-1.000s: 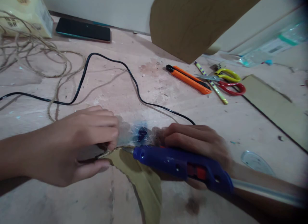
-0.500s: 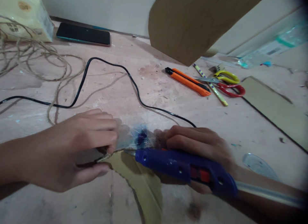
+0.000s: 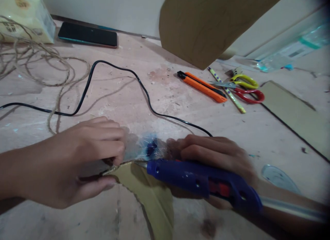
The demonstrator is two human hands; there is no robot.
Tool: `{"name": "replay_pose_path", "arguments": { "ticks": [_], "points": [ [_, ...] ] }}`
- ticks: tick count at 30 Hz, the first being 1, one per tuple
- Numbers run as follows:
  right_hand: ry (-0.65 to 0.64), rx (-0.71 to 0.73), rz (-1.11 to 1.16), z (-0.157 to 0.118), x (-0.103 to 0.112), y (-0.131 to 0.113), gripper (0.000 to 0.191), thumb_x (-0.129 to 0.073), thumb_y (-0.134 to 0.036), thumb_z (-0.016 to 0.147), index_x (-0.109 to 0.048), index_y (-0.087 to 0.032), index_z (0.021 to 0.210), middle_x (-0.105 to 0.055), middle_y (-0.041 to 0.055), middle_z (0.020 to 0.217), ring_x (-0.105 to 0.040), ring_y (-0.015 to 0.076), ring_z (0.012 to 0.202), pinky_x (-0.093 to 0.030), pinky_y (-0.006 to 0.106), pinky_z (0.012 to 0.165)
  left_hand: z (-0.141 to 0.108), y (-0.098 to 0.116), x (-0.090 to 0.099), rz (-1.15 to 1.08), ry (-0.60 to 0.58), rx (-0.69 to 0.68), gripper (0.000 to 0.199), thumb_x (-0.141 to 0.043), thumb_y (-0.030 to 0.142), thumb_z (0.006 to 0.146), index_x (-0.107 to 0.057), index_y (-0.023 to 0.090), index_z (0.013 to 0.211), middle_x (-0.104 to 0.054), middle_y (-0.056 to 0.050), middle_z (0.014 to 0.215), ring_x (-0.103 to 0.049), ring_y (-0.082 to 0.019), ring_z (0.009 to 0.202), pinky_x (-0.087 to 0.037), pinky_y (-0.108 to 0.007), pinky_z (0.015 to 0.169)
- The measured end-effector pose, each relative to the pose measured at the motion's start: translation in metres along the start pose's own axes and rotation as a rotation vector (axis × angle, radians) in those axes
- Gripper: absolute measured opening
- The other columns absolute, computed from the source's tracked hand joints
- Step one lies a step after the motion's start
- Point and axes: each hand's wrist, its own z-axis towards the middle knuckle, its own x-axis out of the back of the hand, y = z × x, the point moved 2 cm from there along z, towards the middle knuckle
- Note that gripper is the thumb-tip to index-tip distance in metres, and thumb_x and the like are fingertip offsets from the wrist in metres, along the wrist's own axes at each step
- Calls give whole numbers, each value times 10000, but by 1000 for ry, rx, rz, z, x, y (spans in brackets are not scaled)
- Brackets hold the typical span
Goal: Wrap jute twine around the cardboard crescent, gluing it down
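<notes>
In my right hand (image 3: 219, 154) is a blue glue gun (image 3: 185, 174), its fingers wrapped round it and partly hidden behind the body. A clear glue stick (image 3: 288, 205) runs out of its rear end. The metal nozzle touches or nearly touches the upper edge of a curved cardboard piece (image 3: 154, 198). My left hand (image 3: 85, 161) pinches that edge between thumb and fingers, where a strand of twine (image 3: 112, 170) seems to lie along it. Behind the edge, clear plastic film (image 3: 140, 143) shows a dark blue patch.
A black cord (image 3: 123, 68) loops across the table behind my hands, with loose twine (image 3: 64, 83) and a phone (image 3: 87, 35) at the left. An orange utility knife (image 3: 203, 87), a pencil (image 3: 229, 95) and scissors (image 3: 247, 88) lie right of centre. Flat cardboard (image 3: 296, 112) lies further right.
The glue gun and my right hand have shifted slightly to the right. The nozzle stays at the cardboard edge, and my left hand keeps its pinch.
</notes>
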Motion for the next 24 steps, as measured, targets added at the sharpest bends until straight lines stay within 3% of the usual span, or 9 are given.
{"name": "replay_pose_path", "arguments": {
  "ticks": [9, 14, 21, 24],
  "points": [
    [14, 4, 5, 1, -2, 1, 389, -400, -557, 1215, -582, -241, 1080, -716, 41, 914, -718, 167, 744, -549, 294, 618, -3, -4, -3, 5, 2, 2, 164, -687, 208, 1036, -545, 240, 961, -683, 11, 984, -605, -179, 886, -460, -332, 829],
    [115, 43, 42, 2, -8, 2, 488, -343, -642, 1205, -573, -244, 1044, -685, 28, 856, -679, 159, 679, -501, 291, 550, -4, -4, -3, 10, 2, 3, 169, -688, 218, 1042, -545, 241, 955, -681, 15, 974, -598, -177, 884, -458, -330, 828],
    [22, -22, 37, 5, 4, -3, 442, -383, -623, 1200, -558, -248, 1043, -659, 17, 846, -656, 155, 657, -502, 295, 561, -4, -5, -3, 34, 13, 11, 153, -673, 210, 1059, -553, 248, 972, -693, 6, 997, -620, -184, 901, -479, -353, 881],
    [37, 1, -88, 4, 13, 0, 255, -503, -460, 1180, -610, -243, 1100, -718, 47, 943, -695, 168, 733, -518, 303, 608, -4, -3, -3, 50, 15, 1, 163, -666, 220, 1057, -542, 252, 956, -672, 13, 938, -607, -191, 874, -462, -359, 834]
  ]
}}
